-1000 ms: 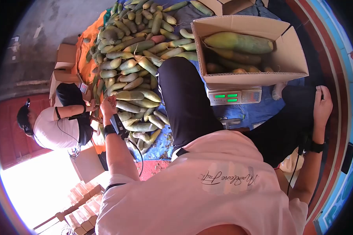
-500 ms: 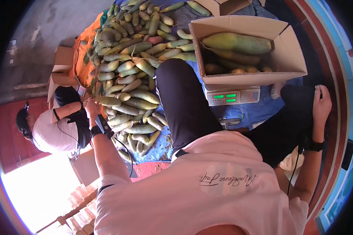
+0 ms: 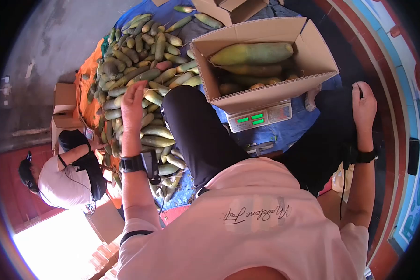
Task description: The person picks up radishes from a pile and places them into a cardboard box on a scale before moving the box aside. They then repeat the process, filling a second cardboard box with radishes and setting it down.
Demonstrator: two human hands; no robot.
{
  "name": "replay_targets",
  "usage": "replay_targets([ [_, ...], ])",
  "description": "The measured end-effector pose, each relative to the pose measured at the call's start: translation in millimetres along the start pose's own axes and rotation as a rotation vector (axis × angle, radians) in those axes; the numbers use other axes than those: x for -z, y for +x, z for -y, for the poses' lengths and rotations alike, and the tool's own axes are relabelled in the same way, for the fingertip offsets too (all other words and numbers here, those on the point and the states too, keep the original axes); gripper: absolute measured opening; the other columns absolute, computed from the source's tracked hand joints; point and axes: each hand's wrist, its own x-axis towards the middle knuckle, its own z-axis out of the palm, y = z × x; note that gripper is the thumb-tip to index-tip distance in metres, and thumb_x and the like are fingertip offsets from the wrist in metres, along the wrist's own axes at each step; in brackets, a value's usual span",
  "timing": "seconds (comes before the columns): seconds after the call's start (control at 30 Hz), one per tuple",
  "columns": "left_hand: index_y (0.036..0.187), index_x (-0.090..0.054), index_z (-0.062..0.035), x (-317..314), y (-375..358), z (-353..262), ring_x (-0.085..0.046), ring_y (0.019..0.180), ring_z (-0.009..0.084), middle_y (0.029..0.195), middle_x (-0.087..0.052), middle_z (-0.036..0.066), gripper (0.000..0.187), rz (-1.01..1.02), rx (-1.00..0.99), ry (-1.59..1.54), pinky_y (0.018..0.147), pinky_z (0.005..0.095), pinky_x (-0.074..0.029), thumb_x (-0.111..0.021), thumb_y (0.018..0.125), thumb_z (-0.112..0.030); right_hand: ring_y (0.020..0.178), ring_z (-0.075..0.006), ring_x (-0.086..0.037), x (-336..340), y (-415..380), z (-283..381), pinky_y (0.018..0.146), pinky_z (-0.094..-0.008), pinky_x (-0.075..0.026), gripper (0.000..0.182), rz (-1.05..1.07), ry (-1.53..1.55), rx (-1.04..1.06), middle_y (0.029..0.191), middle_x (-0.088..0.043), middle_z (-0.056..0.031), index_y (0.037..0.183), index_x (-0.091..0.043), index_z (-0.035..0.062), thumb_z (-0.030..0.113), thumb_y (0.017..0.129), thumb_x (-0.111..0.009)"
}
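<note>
My left hand is raised over a heap of green radishes, its fingers stretched out and nothing in them. A wristband with a dark device sits on that wrist. My right hand rests on my right knee, fingers loosely extended, holding nothing. Between my knees, a cardboard box stands with its flaps up on a digital scale showing green digits. Inside the box lie several radishes, a long green radish on top.
Another person crouches at the left beside the heap, one hand near the radishes. Behind the box lie more open cartons. A blue tarp and an orange sheet cover the floor. A tiled ledge runs along the right.
My left hand has left the radishes at the heap's left edge and moved right and up. My right hand stays on the knee. The view has shifted, moving the box leftward.
</note>
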Motion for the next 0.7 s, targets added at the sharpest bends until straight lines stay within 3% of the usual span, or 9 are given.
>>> replay_targets([
  [0.23, 0.101, -0.057, -0.0007, -62.6, 25.8, -72.7, -0.052, 0.091, 0.0082, 0.099, -0.059, 0.003, 0.022, 0.238, -0.143, -0.141, 0.082, 0.0227, -0.039, -0.047, 0.087, -0.014, 0.074, -0.0318, -0.055, 3.3, -3.2, -5.6, 0.066, -0.0339, -0.043, 0.011, -0.018, 0.017, -0.030, 0.080, -0.055, -0.0143, 0.082, -0.054, 0.0006, 0.012, 0.081, -0.053],
  [0.3, 0.101, -0.057, 0.0000, -74.9, 36.3, -86.7, -0.052, 0.091, 0.0084, 0.098, -0.059, 0.003, 0.022, 0.314, -0.092, -0.114, 0.083, 0.0237, -0.039, -0.048, 0.087, -0.014, 0.073, -0.0317, -0.055, 2.5, -4.0, -6.6, 0.066, -0.0339, -0.043, 0.011, -0.033, 0.055, -0.056, 0.079, -0.055, -0.0140, 0.082, -0.055, 0.0008, 0.011, 0.080, -0.053],
  [0.4, 0.102, -0.056, 0.0014, -96.1, 53.0, -107.0, -0.051, 0.089, 0.0099, 0.095, -0.059, 0.004, 0.024, 0.541, -0.214, 0.085, 0.083, 0.0237, -0.039, -0.050, 0.086, -0.015, 0.073, -0.0308, -0.055, 3.3, -4.1, -6.4, 0.065, -0.0334, -0.044, 0.010, -0.051, 0.062, -0.048, 0.078, -0.055, -0.0136, 0.081, -0.055, 0.0009, 0.011, 0.080, -0.054],
  [0.43, 0.102, -0.056, 0.0014, -104.0, 59.8, -110.4, -0.051, 0.089, 0.0099, 0.095, -0.059, 0.004, 0.024, 0.545, -0.222, 0.088, 0.083, 0.0237, -0.039, -0.050, 0.086, -0.015, 0.073, -0.0308, -0.055, 3.6, -3.6, -7.3, 0.065, -0.0334, -0.044, 0.010, -0.057, 0.061, -0.055, 0.078, -0.055, -0.0136, 0.081, -0.055, 0.0009, 0.011, 0.080, -0.054],
  [0.53, 0.107, -0.054, 0.0003, -131.4, 70.6, -130.1, -0.051, 0.090, 0.0108, 0.099, -0.058, 0.006, 0.033, 0.852, -0.195, 0.222, 0.081, 0.0249, -0.040, -0.053, 0.083, -0.022, 0.072, -0.0302, -0.055, 4.4, -2.9, -8.4, 0.064, -0.0330, -0.044, 0.010, -0.058, 0.067, -0.051, 0.078, -0.055, -0.0135, 0.081, -0.055, 0.0008, 0.010, 0.079, -0.054],
  [0.57, 0.107, -0.054, 0.0003, -142.9, 78.3, -124.8, -0.051, 0.090, 0.0108, 0.099, -0.058, 0.006, 0.033, 0.853, -0.201, 0.228, 0.081, 0.0249, -0.040, -0.053, 0.083, -0.022, 0.072, -0.0304, -0.055, 4.9, -3.2, -8.3, 0.064, -0.0330, -0.044, 0.009, -0.059, 0.081, -0.051, 0.077, -0.055, -0.0134, 0.080, -0.055, 0.0008, 0.010, 0.079, -0.055],
  [0.63, 0.106, -0.054, -0.0003, -165.9, 87.5, -125.1, -0.056, 0.083, 0.0191, 0.092, -0.060, 0.012, 0.040, 0.898, -0.432, 0.343, 0.076, 0.0283, -0.043, -0.054, 0.080, -0.031, 0.071, -0.0305, -0.055, 5.0, -3.5, -7.6, 0.063, -0.0330, -0.044, 0.008, -0.066, 0.094, -0.059, 0.077, -0.055, -0.0134, 0.080, -0.055, 0.0008, 0.009, 0.079, -0.055],
  [0.67, 0.114, -0.049, -0.0023, -174.4, 94.2, -126.2, -0.053, 0.097, 0.0270, 0.106, -0.056, 0.017, 0.049, 1.036, -0.100, 0.421, 0.085, 0.0323, -0.041, -0.056, 0.078, -0.034, 0.070, -0.0308, -0.054, 4.8, -4.1, -6.8, 0.063, -0.0332, -0.044, 0.008, -0.084, 0.122, -0.058, 0.076, -0.055, -0.0136, 0.079, -0.054, 0.0007, 0.008, 0.078, -0.055],
  [0.7, 0.114, -0.049, -0.0023, -183.7, 98.3, -123.3, -0.053, 0.097, 0.0270, 0.106, -0.056, 0.017, 0.049, 1.040, -0.109, 0.428, 0.085, 0.0323, -0.041, -0.056, 0.078, -0.034, 0.069, -0.0311, -0.054, 4.9, -3.9, -6.3, 0.062, -0.0335, -0.043, 0.007, -0.104, 0.149, -0.057, 0.075, -0.054, -0.0137, 0.078, -0.054, 0.0006, 0.007, 0.078, -0.055],
])
